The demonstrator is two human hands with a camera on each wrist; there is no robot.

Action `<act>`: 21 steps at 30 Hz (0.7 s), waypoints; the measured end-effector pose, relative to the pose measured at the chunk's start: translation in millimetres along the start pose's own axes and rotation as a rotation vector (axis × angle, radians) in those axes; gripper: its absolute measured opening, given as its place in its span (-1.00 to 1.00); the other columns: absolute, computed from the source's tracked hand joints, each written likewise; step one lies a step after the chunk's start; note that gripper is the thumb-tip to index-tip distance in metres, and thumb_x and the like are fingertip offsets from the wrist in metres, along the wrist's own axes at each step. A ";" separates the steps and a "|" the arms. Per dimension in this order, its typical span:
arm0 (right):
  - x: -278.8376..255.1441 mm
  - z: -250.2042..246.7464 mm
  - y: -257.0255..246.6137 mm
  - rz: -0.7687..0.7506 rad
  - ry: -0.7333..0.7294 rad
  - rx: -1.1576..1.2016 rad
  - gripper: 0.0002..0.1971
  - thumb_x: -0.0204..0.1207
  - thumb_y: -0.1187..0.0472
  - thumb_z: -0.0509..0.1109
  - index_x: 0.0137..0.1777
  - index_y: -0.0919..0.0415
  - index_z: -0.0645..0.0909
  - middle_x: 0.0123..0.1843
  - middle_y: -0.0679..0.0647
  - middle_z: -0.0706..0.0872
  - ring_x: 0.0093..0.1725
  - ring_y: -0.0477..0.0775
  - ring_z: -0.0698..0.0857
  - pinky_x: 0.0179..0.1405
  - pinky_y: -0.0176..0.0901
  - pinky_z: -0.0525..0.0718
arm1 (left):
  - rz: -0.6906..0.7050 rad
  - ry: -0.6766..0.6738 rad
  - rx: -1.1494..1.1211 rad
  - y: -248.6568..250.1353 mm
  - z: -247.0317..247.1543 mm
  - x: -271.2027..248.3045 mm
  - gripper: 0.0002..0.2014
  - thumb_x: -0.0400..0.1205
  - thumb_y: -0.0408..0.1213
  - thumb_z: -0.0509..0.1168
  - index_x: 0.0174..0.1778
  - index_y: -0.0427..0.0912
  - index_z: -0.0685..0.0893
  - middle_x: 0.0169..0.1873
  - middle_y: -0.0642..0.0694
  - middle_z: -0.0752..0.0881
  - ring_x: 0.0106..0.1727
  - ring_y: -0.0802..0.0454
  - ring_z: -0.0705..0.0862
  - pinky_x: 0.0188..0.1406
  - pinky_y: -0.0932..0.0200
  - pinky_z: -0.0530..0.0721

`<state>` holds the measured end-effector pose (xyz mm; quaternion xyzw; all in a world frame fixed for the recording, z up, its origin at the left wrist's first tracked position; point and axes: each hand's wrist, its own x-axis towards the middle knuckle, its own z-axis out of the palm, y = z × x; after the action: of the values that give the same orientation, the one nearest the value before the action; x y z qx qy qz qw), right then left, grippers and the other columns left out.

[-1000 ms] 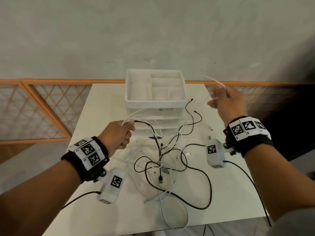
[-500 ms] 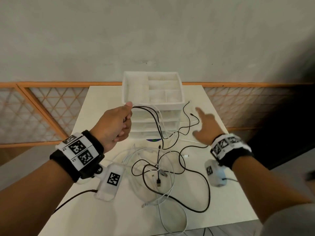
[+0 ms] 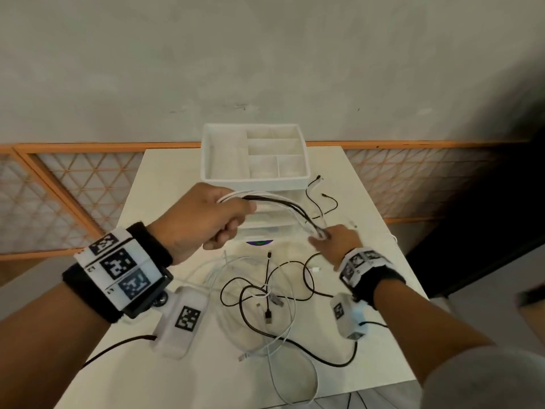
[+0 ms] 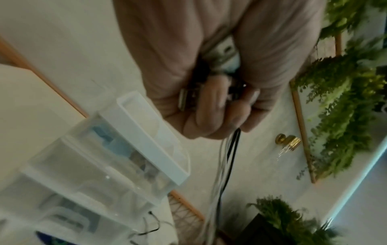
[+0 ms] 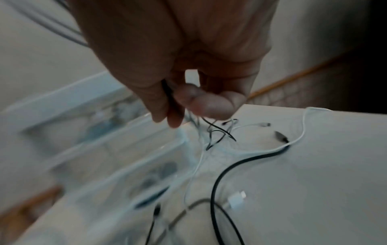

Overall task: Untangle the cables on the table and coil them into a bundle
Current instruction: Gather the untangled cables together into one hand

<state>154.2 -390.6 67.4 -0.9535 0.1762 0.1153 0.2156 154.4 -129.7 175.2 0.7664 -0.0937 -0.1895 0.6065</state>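
Gripping gathered black and white cable strands [image 3: 274, 200], left hand [image 3: 203, 219] fisted; right hand [image 3: 334, 242] pinching same strands. Risk: loose tangled loops on white bench [image 3: 383, 335] snagging clear plastic drawer organiser [image 3: 256, 178].

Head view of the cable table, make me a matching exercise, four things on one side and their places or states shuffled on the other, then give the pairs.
1. left hand
2. right hand
3. black USB plug
4. drawer organizer

A. back of the table, by the wall
B. pinches the strands low, near the table
C. lies loose among the tangle
D. grips the bunched cable ends, raised

Pairs: 1-D, 2-B, 3-C, 4-A
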 end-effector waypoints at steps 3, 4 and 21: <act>20.0 -31.5 15.6 -0.003 0.312 0.277 -0.85 0.57 0.07 0.48 -0.11 0.13 0.76 -0.21 0.08 0.78 -0.05 0.21 0.79 -0.12 -0.08 0.72 | -0.114 -0.034 0.232 -17.9 -10.9 -3.0 -0.55 0.69 -0.02 0.29 -0.46 -0.22 0.55 -0.56 -0.16 0.58 -0.57 -0.03 0.56 -0.71 0.31 0.40; 23.3 -41.4 15.6 -0.039 0.423 0.434 -0.85 0.54 0.04 0.52 -0.12 0.12 0.76 -0.19 0.08 0.79 -0.13 0.10 0.78 -0.16 -0.11 0.72 | -0.183 -0.070 0.306 -28.6 -12.4 -4.1 -0.52 0.67 0.08 0.26 -0.41 -0.23 0.57 -0.52 -0.17 0.64 -0.51 -0.05 0.65 -0.70 0.31 0.48; -32.4 39.6 -52.5 -0.530 -0.003 0.086 -0.83 0.40 -0.08 0.45 -0.02 -0.16 0.69 -0.18 -0.09 0.65 -0.10 0.04 0.64 -0.05 -0.08 0.61 | -0.029 -0.230 0.499 -75.4 14.7 8.6 -0.69 0.71 0.07 0.21 -0.24 0.03 0.69 -0.52 0.05 0.64 -0.50 0.12 0.53 -0.42 0.26 0.53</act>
<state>139.2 -319.0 61.6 -0.9562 -0.0751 0.0489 0.2787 149.8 -127.5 98.0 0.8669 -0.1947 -0.2549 0.3816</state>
